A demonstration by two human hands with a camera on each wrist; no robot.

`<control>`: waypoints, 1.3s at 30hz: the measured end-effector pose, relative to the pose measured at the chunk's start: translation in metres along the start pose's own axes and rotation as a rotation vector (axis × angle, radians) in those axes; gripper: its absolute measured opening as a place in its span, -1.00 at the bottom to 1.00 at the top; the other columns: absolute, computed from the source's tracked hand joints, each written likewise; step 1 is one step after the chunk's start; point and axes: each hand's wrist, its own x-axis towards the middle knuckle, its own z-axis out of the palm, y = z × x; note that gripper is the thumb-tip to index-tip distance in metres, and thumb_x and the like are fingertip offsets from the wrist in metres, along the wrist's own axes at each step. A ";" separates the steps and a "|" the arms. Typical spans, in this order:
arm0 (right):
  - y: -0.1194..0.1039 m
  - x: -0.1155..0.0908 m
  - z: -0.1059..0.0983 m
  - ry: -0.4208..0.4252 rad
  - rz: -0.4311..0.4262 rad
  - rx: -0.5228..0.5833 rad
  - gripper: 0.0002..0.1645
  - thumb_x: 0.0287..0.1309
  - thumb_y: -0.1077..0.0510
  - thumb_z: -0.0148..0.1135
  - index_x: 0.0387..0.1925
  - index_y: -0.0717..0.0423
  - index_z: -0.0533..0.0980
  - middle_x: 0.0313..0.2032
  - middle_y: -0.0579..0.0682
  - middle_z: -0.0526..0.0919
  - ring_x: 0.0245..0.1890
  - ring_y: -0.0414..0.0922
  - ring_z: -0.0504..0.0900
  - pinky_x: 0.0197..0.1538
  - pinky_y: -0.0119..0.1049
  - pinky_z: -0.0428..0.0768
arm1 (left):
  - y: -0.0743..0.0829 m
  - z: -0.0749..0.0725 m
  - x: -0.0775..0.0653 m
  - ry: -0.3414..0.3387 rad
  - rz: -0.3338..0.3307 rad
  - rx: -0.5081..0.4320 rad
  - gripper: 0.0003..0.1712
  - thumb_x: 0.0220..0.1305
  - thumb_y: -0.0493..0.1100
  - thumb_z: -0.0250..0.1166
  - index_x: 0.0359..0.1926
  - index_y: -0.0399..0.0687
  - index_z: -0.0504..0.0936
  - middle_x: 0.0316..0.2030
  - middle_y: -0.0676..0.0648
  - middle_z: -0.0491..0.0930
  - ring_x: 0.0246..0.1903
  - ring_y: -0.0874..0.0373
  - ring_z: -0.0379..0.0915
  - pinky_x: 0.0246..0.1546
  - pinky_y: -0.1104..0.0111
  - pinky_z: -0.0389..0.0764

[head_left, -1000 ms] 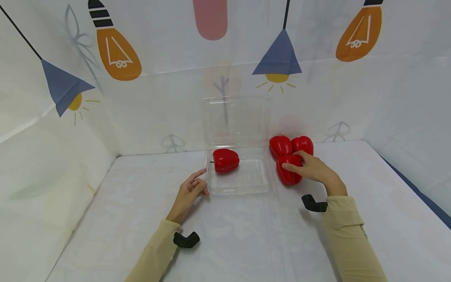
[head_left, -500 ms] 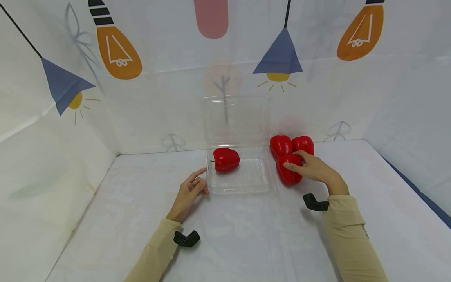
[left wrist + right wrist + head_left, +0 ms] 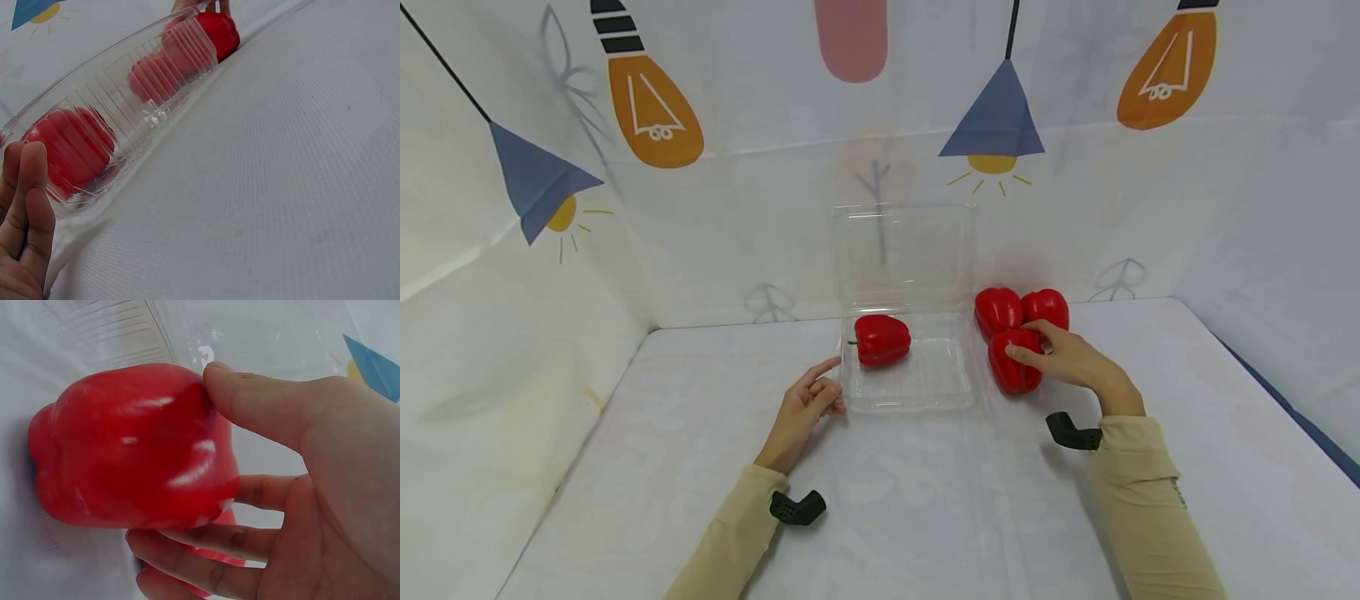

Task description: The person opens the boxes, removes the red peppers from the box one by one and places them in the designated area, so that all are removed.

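A clear plastic clamshell box (image 3: 917,398) lies with its lid (image 3: 904,254) raised against the backdrop. Inside its left half rests a red bell pepper (image 3: 882,340), stem to the left. My left hand (image 3: 797,417) is at the box's left side, fingertips (image 3: 32,159) touching the wall near the rim. Right of the box, my right hand (image 3: 1071,358) holds another red bell pepper (image 3: 134,450) between thumb and fingers; this pepper appears to rest on the table. Just behind it are two more red peppers, the left one (image 3: 997,312) and the right one (image 3: 1047,307).
The white-covered table (image 3: 910,508) meets a printed cloth backdrop (image 3: 760,225) right behind the box. Cloth also hangs along the left and right sides. Each wrist carries a black camera mount, the left mount (image 3: 797,507) and the right mount (image 3: 1073,432).
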 end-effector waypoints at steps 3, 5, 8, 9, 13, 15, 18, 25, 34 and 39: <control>0.000 0.000 0.000 0.000 0.003 0.000 -0.04 0.16 -0.39 0.03 0.33 0.20 0.12 0.21 0.33 0.30 0.18 0.28 0.28 0.06 0.23 0.47 | 0.000 0.000 0.000 0.003 0.002 0.000 -0.44 0.33 -0.12 0.18 0.32 0.04 0.30 -0.37 0.04 0.52 -0.35 0.23 0.51 -0.14 0.41 0.62; 0.000 0.000 -0.001 -0.003 0.006 -0.002 -0.03 0.16 -0.39 0.03 0.33 0.20 0.11 0.20 0.34 0.31 0.16 0.28 0.29 0.04 0.22 0.49 | 0.000 0.000 -0.001 0.009 0.002 -0.002 -0.44 0.33 -0.12 0.18 0.32 0.03 0.31 -0.38 0.04 0.52 -0.35 0.22 0.51 -0.14 0.41 0.62; 0.000 0.000 -0.001 -0.005 0.012 -0.002 -0.03 0.16 -0.39 0.03 0.33 0.21 0.11 0.18 0.34 0.31 0.15 0.28 0.29 0.01 0.20 0.51 | 0.000 -0.001 -0.001 0.011 0.002 0.003 -0.44 0.32 -0.13 0.19 0.32 0.03 0.31 -0.38 0.05 0.52 -0.36 0.22 0.52 -0.14 0.41 0.61; 0.000 0.000 -0.001 -0.005 0.016 0.001 -0.03 0.15 -0.39 0.04 0.33 0.20 0.12 0.18 0.34 0.32 0.16 0.27 0.29 0.02 0.19 0.51 | 0.000 -0.001 0.000 0.013 0.000 0.004 -0.45 0.32 -0.13 0.19 0.31 0.03 0.31 -0.38 0.05 0.52 -0.36 0.22 0.52 -0.13 0.41 0.61; 0.000 0.000 -0.001 0.002 0.021 0.012 -0.05 0.15 -0.38 0.06 0.32 0.19 0.13 0.18 0.32 0.32 0.16 0.26 0.29 0.02 0.17 0.53 | 0.000 -0.001 0.000 0.007 0.002 0.010 -0.44 0.33 -0.13 0.17 0.33 0.00 0.29 -0.37 0.06 0.53 -0.35 0.24 0.52 -0.13 0.42 0.61; 0.000 0.000 -0.002 0.004 0.024 0.018 -0.04 0.15 -0.38 0.06 0.32 0.18 0.13 0.19 0.32 0.31 0.17 0.26 0.28 0.03 0.17 0.52 | 0.000 -0.001 -0.001 0.006 0.001 0.008 -0.44 0.33 -0.13 0.18 0.33 0.00 0.30 -0.37 0.05 0.53 -0.34 0.24 0.52 -0.12 0.42 0.61; 0.001 0.001 -0.002 0.009 0.019 0.033 -0.03 0.15 -0.38 0.06 0.34 0.17 0.11 0.21 0.31 0.29 0.19 0.26 0.26 0.03 0.17 0.52 | 0.001 -0.001 -0.001 0.004 0.000 0.004 -0.44 0.33 -0.13 0.18 0.33 0.01 0.29 -0.36 0.04 0.53 -0.34 0.24 0.52 -0.13 0.42 0.61; 0.001 0.003 -0.003 0.081 -0.066 0.081 -0.11 0.22 -0.29 0.05 0.35 0.17 0.10 0.24 0.29 0.28 0.23 0.26 0.24 0.08 0.20 0.49 | 0.000 -0.001 -0.001 0.005 0.000 -0.021 -0.43 0.32 -0.13 0.19 0.32 0.03 0.30 -0.37 0.04 0.54 -0.34 0.22 0.52 -0.15 0.40 0.62; -0.004 0.007 0.001 0.258 -0.179 0.129 -0.23 0.27 -0.12 0.08 0.36 0.15 0.09 0.27 0.25 0.26 0.26 0.24 0.25 0.11 0.27 0.44 | 0.000 -0.002 -0.001 0.000 0.007 -0.040 -0.42 0.31 -0.12 0.21 0.32 0.00 0.30 -0.35 0.01 0.53 -0.34 0.23 0.52 -0.15 0.40 0.62; -0.009 0.011 0.006 0.321 -0.236 0.138 -0.29 0.27 -0.03 0.11 0.35 0.11 0.14 0.26 0.20 0.28 0.24 0.19 0.28 0.03 0.23 0.51 | -0.001 -0.001 -0.001 0.001 0.003 -0.032 -0.42 0.31 -0.13 0.21 0.32 -0.01 0.30 -0.36 0.04 0.53 -0.34 0.23 0.50 -0.14 0.41 0.62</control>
